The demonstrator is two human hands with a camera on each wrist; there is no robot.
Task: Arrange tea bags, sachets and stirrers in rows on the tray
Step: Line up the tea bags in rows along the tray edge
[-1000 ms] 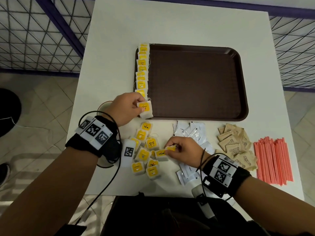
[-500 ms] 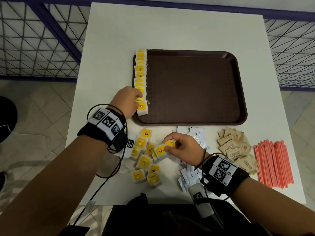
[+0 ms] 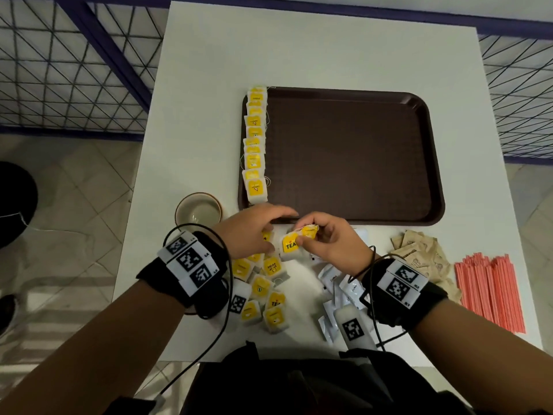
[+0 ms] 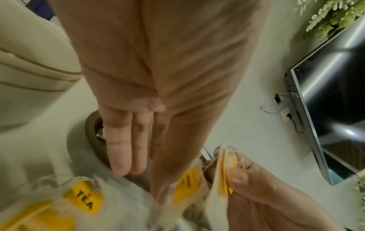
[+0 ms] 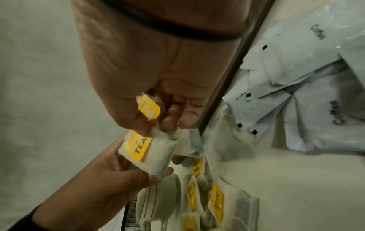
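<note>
A brown tray (image 3: 344, 157) lies mid-table with a row of yellow-tagged tea bags (image 3: 255, 145) along its left edge. Just in front of the tray my two hands meet. My right hand (image 3: 326, 244) pinches a tea bag marked TEA (image 3: 291, 246) (image 5: 146, 150) between thumb and fingers, and a second yellow tag (image 5: 148, 111) sits under its thumb. My left hand (image 3: 257, 232) has its thumb and a finger on the same bag's lower corner (image 5: 156, 176); its other fingers (image 4: 126, 148) stay straight. Loose tea bags (image 3: 263, 292) lie below the hands.
A cup on a saucer (image 3: 198, 212) stands left of the hands. White coffee sachets (image 3: 338, 283), brown sachets (image 3: 419, 253) and red stirrers (image 3: 490, 292) lie to the right along the table's front. Wire fencing flanks the white table (image 3: 314, 49).
My left hand left the tea bag it set at the near end of the row and came back to the right hand. My right hand lifted tea bags from the pile toward the tray's front edge.
</note>
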